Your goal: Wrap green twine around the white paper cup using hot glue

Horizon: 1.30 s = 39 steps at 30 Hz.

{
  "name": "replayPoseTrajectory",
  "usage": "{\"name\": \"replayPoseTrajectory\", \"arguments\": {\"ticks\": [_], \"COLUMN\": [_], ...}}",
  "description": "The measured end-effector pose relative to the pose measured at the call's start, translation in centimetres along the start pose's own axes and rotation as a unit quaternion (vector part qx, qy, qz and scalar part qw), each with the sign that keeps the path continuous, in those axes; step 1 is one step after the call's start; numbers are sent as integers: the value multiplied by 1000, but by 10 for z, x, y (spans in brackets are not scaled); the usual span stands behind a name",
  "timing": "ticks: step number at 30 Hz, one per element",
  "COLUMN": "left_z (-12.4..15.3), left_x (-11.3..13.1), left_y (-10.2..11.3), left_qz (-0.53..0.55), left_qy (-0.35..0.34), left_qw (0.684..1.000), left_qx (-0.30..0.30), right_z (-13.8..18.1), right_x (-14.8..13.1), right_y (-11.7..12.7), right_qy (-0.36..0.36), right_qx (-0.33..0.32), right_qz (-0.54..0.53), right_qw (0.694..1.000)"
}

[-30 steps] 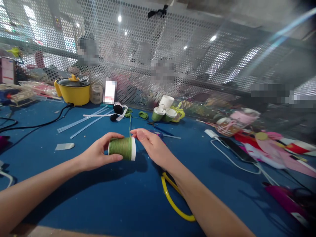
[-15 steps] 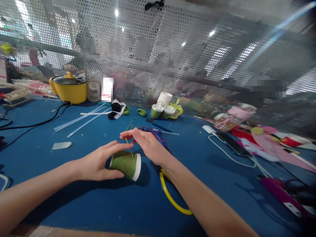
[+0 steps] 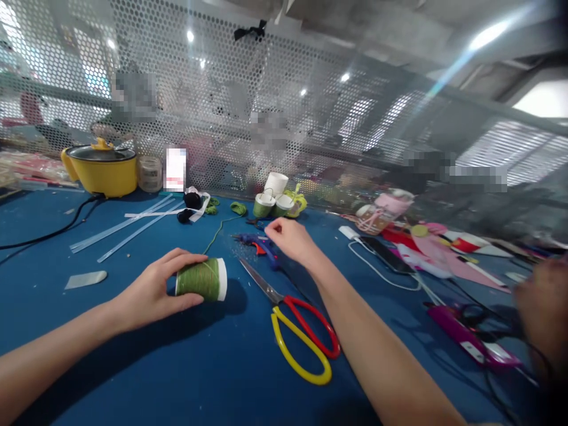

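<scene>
My left hand (image 3: 162,284) is closed round a paper cup wrapped in green yarn (image 3: 199,279), tilted on its side with its white rim to the right. A green strand (image 3: 217,234) runs from it to a small yarn bundle (image 3: 238,208) farther back. My right hand (image 3: 290,238) is closed just behind a blue hot glue gun (image 3: 271,258); anything in its fingers is hidden. Dark-handled pliers (image 3: 255,223) lie partly visible beside its fingertips. Scissors (image 3: 280,300) with a red and a yellow handle lie between my arms, apart from both hands.
At the back stand a yellow pot (image 3: 106,171), a glass jar (image 3: 151,174), a lit phone (image 3: 176,170) and several cups (image 3: 277,184). Glue sticks (image 3: 128,228) lie left. Right are a dark phone (image 3: 386,254), a purple power strip (image 3: 457,334) and another person's blurred hand (image 3: 544,302).
My right hand has left the cup and moved back right toward the glue gun. The scissors now show fully. The view has shifted right, and another person's hand appears at the right edge.
</scene>
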<state>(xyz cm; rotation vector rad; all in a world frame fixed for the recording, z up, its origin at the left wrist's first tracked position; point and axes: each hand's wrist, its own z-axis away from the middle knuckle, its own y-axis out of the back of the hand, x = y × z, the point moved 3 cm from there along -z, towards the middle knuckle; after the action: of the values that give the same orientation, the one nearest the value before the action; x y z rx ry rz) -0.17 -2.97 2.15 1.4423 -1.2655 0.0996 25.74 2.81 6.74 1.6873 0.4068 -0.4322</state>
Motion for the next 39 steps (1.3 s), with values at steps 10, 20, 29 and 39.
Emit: {"name": "replayPoseTrajectory", "arguments": {"ticks": [10, 20, 29, 39], "left_z": [-2, -3, -4, -3], "left_x": [-8, -13, -13, -13], "left_y": [3, 5, 7, 5], "left_qz": [61, 58, 6, 2], "left_qy": [16, 13, -5, -4], "left_qw": [997, 997, 999, 999], "left_qx": [40, 44, 41, 36], "right_z": [6, 49, 75, 82], "right_x": [35, -6, -28, -28], "right_y": [-35, -8, -8, -18], "right_qy": [-65, -47, -5, -33], "right_qx": [-8, -124, -145, -96], "right_qz": [25, -352, -281, -204], "right_qw": [998, 927, 949, 974]}}
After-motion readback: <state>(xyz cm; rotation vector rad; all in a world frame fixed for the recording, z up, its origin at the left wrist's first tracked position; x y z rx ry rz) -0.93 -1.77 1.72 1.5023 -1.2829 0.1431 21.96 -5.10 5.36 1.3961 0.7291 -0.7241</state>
